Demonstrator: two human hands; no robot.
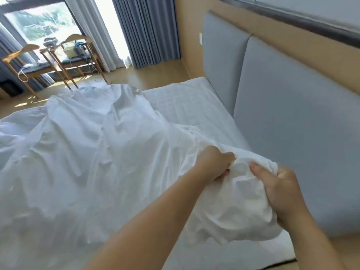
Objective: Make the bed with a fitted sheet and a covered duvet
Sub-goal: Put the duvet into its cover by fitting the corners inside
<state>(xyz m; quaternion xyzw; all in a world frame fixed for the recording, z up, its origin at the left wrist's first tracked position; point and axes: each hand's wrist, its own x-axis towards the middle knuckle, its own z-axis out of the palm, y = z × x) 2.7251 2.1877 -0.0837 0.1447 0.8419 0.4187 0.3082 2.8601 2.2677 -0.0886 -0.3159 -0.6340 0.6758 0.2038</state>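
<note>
With left hand (214, 164) and right hand (282, 190) clenched on the crumpled white sheet (97, 152), beyond my fingers (257, 169) the quilted white mattress (185, 106) lies bare: I judge an early stage.

Grey padded headboard (292, 117) stood against tan wall (288, 40). Two wooden chairs (76, 38) sat by the window (42, 22), cables (23, 76) draped over them. Grey curtains (148, 30) hung beside sheer white curtains (91, 36). Wall switch (201, 38) sat left of headboard.
</note>
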